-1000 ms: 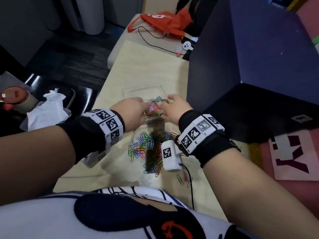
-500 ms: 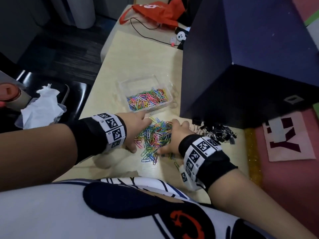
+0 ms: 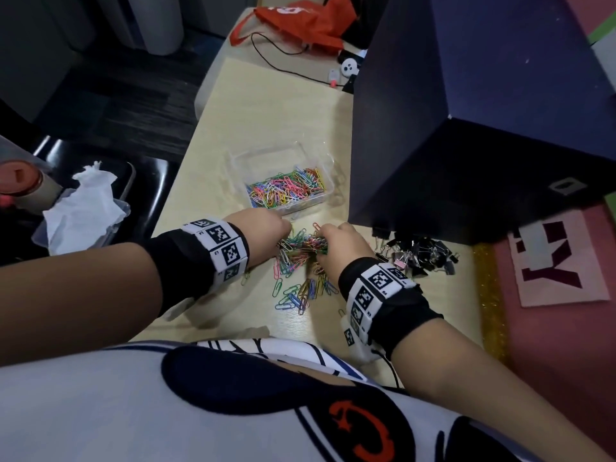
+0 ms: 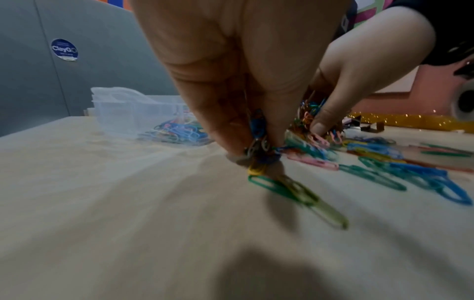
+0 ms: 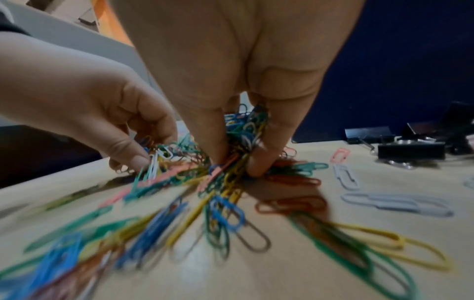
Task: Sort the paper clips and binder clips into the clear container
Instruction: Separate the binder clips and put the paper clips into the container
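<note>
A clear container (image 3: pixel 293 155) stands on the wooden table (image 3: pixel 266 105), its near half filled with coloured paper clips (image 3: pixel 286 190). More paper clips (image 3: pixel 296 285) lie in a loose pile in front of it. My left hand (image 3: pixel 266 231) and right hand (image 3: pixel 336 241) face each other over the pile, each gripping a bunch of clips (image 3: pixel 301 246). In the left wrist view my left hand (image 4: pixel 256 150) pinches clips that dangle to the table. In the right wrist view my right hand (image 5: pixel 236 160) pinches a thick bunch. Black binder clips (image 3: pixel 420 255) lie heaped right of the right hand.
A big dark blue box (image 3: pixel 483 111) stands right of the container, close to the binder clips. An orange bag (image 3: pixel 300 21) and a black cable (image 3: pixel 283 61) lie at the table's far end. A black chair with white tissue (image 3: pixel 86 208) is to the left.
Both hands left the container, dropped to the loose pile and closed on clips there. They have since drawn closer together with bunches lifted between them.
</note>
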